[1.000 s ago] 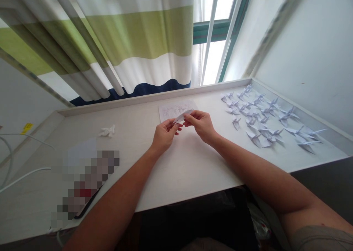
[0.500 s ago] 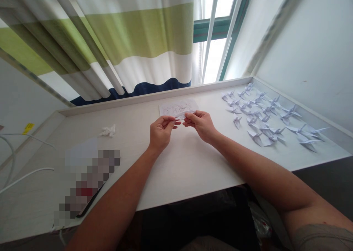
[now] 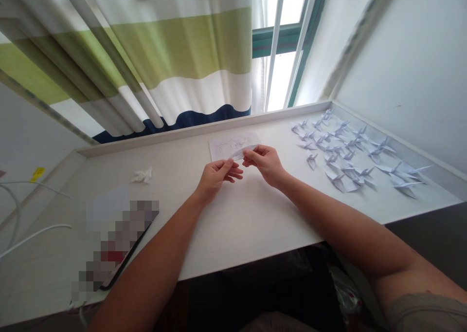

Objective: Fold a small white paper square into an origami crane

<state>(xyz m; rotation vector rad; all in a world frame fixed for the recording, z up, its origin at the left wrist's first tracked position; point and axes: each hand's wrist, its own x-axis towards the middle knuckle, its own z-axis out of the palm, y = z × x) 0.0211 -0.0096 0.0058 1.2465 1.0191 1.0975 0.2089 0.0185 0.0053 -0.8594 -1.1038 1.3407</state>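
Observation:
My left hand and my right hand meet above the middle of the white table. Both pinch a small folded piece of white paper between thumbs and fingertips, the left at its near end, the right at its far end. The paper is narrow and partly hidden by the fingers. Just behind it a printed sheet lies flat on the table.
Several folded paper cranes are spread over the table's right side up to the wall. A crumpled white scrap lies left of centre. A blurred flat object sits at the front left, white cables beyond it. Striped curtain behind.
The hands stayed together over the table centre; the fingers shifted along the small paper and the left hand dropped slightly towards me. The view moved a little.

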